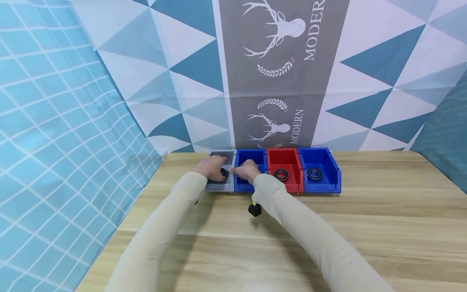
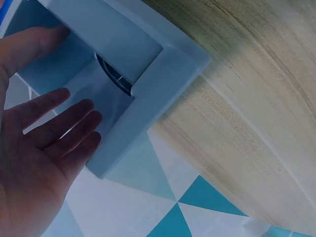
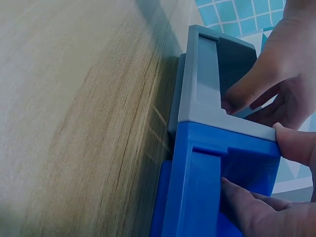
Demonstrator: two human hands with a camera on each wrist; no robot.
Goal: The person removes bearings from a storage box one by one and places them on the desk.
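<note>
Four small bins stand in a row at the table's far edge: a grey bin [image 1: 220,186], a blue bin [image 1: 243,187], a red bin [image 1: 286,156] and another blue bin [image 1: 327,187]. My left hand [image 1: 213,167] hovers over the grey bin with straight, relaxed fingers [image 2: 74,131]. A black bearing ring [image 1: 223,172] lies in that bin, just beside the hand, and shows partly in the left wrist view [image 2: 116,79]. My right hand [image 1: 246,170] rests on the neighbouring blue bin [image 3: 207,173], thumb [image 3: 292,144] on its rim, fingers inside.
The red bin holds a black bearing ring [image 1: 281,174], and the far right blue bin holds another [image 1: 314,174]. A patterned cloth backdrop [image 1: 277,81] hangs right behind the bins. The wooden table [image 1: 365,227] stretches wide in front and to the right.
</note>
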